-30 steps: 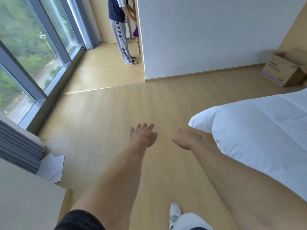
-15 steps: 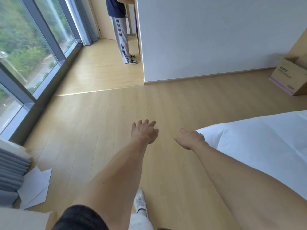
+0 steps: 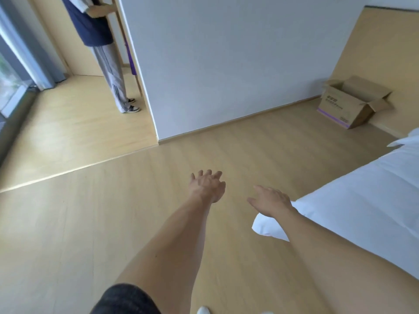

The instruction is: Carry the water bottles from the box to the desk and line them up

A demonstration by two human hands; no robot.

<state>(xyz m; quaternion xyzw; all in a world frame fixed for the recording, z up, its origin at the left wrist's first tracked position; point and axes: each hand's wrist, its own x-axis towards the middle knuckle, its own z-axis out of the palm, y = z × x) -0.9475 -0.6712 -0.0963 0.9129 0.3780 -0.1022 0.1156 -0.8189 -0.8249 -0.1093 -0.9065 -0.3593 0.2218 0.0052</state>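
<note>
An open brown cardboard box [image 3: 344, 107] with a purple stripe stands on the wooden floor at the far right, against the wall. Its inside is hidden from here, and no bottle or desk shows. My left hand [image 3: 207, 185] reaches out over the floor with relaxed fingers and holds nothing. My right hand [image 3: 269, 200] is stretched forward beside it, fingers loose, empty, just above the corner of the bed. Both hands are far from the box.
A bed with a white duvet [image 3: 362, 207] fills the right side. A white wall [image 3: 226, 64] juts out ahead, with its corner at the middle left. Another person [image 3: 102, 53] stands beyond that corner, near a window [image 3: 9, 71] on the far left.
The view has swung to the right: the window has slid to the left edge and the box now shows fully. The grey cushions and papers at the lower left are out of view.
</note>
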